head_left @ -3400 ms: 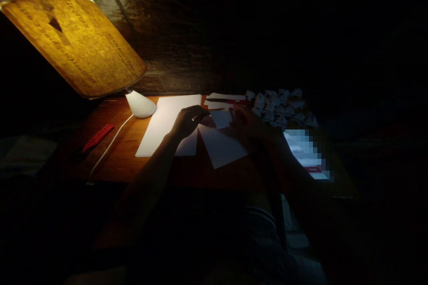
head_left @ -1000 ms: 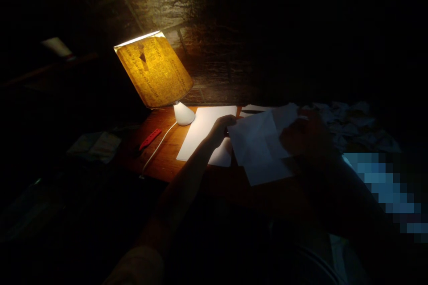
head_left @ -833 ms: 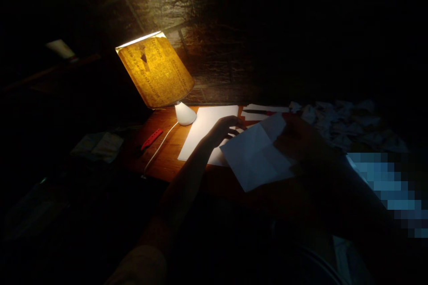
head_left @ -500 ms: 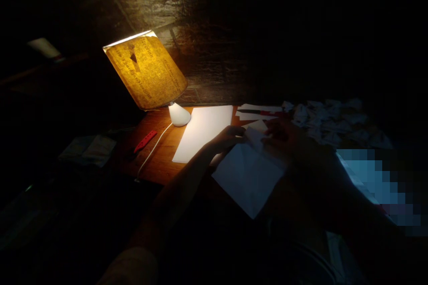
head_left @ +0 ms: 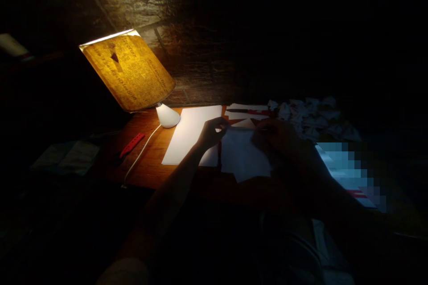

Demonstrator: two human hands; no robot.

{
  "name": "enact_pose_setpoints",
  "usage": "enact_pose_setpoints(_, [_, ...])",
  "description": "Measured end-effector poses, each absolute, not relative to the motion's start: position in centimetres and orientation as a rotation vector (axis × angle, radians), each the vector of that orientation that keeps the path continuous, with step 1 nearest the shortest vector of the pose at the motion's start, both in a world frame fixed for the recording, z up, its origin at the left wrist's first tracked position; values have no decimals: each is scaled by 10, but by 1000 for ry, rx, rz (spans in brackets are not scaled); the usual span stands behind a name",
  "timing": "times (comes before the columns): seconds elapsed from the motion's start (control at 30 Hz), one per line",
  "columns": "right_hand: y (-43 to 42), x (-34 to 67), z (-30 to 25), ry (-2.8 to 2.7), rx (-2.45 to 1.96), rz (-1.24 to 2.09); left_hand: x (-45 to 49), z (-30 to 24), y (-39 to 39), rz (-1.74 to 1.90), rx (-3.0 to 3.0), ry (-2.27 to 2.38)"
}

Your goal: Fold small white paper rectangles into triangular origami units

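Note:
A creased sheet of white paper (head_left: 245, 153) hangs between my two hands over the front of the wooden table. My left hand (head_left: 213, 131) pinches its upper left corner. At the upper right corner, my right hand (head_left: 276, 131) grips the sheet, though deep shadow covers most of its fingers. Just behind the paper's top edge, a pale pointed piece of paper (head_left: 245, 122) shows. A stack of white paper (head_left: 190, 136) lies to the left of my left hand, under the lamplight.
A lit lamp with a printed shade (head_left: 130, 71) and white base (head_left: 169, 116) stands on the table (head_left: 150, 167). Left of its cord (head_left: 142, 153) lies a red-handled cutter (head_left: 132, 144). Another red-and-black tool (head_left: 250, 111) rests on paper strips; many folded paper pieces (head_left: 310, 116) crowd the right.
The sheet has turned from a diamond-like slant to a straighter hang, its top edge stretched between my hands. My hands have moved farther apart. The view has shifted slightly right.

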State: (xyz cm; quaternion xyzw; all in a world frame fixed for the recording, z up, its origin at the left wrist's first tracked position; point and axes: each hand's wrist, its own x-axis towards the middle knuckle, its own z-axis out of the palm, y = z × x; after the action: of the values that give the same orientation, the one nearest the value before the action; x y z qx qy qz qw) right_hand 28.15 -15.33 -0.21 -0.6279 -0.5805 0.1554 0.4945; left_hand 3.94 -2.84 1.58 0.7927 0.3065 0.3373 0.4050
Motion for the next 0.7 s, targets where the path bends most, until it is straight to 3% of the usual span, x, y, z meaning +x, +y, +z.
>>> enact_pose_setpoints(0.2, [-151,281,-7,-1618,-1587,215,43,24,-55,833,2607,540])
enact_pose_setpoints(0.47, [-150,279,-11,-1704,-1657,182,65,17,-95,233,2856,572])
enact_pose_setpoints(0.7, [-153,275,-6,-1732,-1753,147,67,11,-101,111,2903,639])
